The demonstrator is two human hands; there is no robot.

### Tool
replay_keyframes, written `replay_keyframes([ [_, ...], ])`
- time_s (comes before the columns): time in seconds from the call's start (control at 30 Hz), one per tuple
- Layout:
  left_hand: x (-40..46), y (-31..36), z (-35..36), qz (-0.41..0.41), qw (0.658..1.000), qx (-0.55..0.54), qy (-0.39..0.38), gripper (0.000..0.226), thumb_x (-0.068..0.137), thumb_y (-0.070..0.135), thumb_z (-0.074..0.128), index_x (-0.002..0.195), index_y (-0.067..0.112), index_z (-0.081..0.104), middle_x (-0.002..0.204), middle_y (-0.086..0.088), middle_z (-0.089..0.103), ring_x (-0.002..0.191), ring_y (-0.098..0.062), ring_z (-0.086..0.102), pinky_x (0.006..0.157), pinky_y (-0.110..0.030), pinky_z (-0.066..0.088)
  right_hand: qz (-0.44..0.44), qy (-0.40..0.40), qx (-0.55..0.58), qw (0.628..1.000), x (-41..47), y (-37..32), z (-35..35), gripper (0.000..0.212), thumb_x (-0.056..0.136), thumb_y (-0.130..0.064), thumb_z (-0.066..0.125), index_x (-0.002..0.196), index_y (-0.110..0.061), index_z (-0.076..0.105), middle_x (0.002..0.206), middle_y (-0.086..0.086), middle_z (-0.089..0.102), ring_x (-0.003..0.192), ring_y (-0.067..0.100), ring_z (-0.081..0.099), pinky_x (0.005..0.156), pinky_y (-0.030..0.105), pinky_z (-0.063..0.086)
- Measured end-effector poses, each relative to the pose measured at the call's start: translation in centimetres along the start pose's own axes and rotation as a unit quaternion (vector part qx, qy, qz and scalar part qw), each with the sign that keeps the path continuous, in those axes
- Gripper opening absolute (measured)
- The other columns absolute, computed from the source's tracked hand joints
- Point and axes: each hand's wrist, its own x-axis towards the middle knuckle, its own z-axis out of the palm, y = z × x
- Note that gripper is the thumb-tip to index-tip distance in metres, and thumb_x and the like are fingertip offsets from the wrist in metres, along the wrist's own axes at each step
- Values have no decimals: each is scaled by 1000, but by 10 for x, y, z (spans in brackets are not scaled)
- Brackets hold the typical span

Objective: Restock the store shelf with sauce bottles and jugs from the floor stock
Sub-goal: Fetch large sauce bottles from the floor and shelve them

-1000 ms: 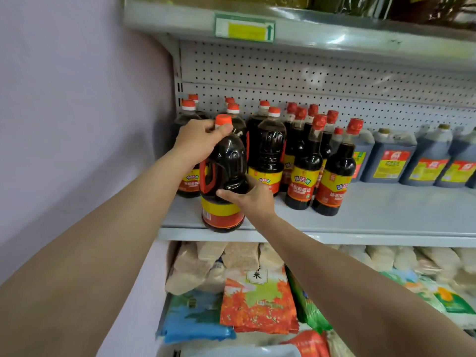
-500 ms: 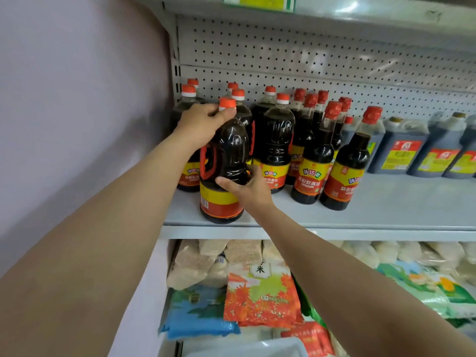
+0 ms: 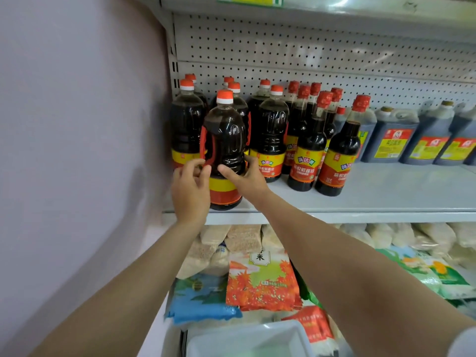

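A large dark sauce bottle [image 3: 224, 140] with an orange cap, a red handle and a red-and-yellow label stands upright near the front left edge of the grey shelf [image 3: 360, 202]. My left hand [image 3: 191, 191] rests on the bottle's lower left side, fingers pinching at the bottom of the red handle. My right hand [image 3: 247, 180] holds its lower right side, thumb across the front. Behind stand more large bottles [image 3: 273, 135], with slimmer red-capped bottles [image 3: 307, 148] to the right. Dark jugs [image 3: 391, 135] with yellow-red labels line the shelf's far right.
A pale wall [image 3: 77, 150] closes the shelf's left end. A perforated back panel [image 3: 309, 47] and an upper shelf sit above. Below, bagged goods [image 3: 260, 282] and pale sacks [image 3: 412, 235] fill the lower shelf. A white tray [image 3: 247, 338] lies at the bottom.
My left hand has left the bottle's neck and dropped to its lower left side by the handle. The bottle stays standing at the shelf's front; my right hand stays on it.
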Motion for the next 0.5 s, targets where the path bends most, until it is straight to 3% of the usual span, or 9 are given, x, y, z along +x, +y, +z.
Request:
replay_keyframes([
  [0.13, -28, -17, 9, -5, 996, 26, -84, 45, 100, 41, 51, 144, 35, 47, 127, 2, 60, 102, -6, 55, 90, -29, 46, 23, -45, 39, 998, -5, -3, -4, 93, 78, -71, 67, 150, -29, 27, 139, -8, 52, 133, 17, 48, 114, 46, 39],
  [0.27, -21, -16, 8, -7, 991, 83, -101, 61, 100, 44, 50, 155, 34, 27, 135, -6, 60, 120, -27, 56, 98, -41, 46, 64, -77, 113, 989, -17, -3, -14, 67, 97, -68, 39, 153, -35, 27, 152, -6, 42, 135, 18, 42, 107, 45, 39],
  [0.37, -3, -25, 5, -65, 985, 52, -149, 70, 100, 43, 50, 158, 35, 12, 149, -2, 49, 132, -28, 50, 106, -44, 43, 80, -56, 141, 985, -26, 9, -12, 62, 101, -64, 33, 151, -26, 36, 145, 1, 52, 132, 22, 50, 108, 50, 40],
  [0.43, 5, -31, 3, -81, 984, 31, -159, 69, 99, 45, 50, 157, 37, 13, 151, 2, 47, 134, -26, 49, 108, -50, 42, 87, -30, 156, 983, -26, 12, -13, 61, 103, -62, 29, 147, -22, 42, 137, 6, 59, 125, 23, 56, 107, 50, 42],
  [0.5, 2, -33, 5, -81, 988, 11, -133, 64, 97, 45, 52, 154, 36, 23, 148, 3, 50, 132, -24, 51, 106, -52, 44, 95, -29, 157, 983, -23, 8, -15, 61, 104, -60, 25, 152, -24, 37, 149, 4, 50, 137, 23, 47, 113, 48, 37],
])
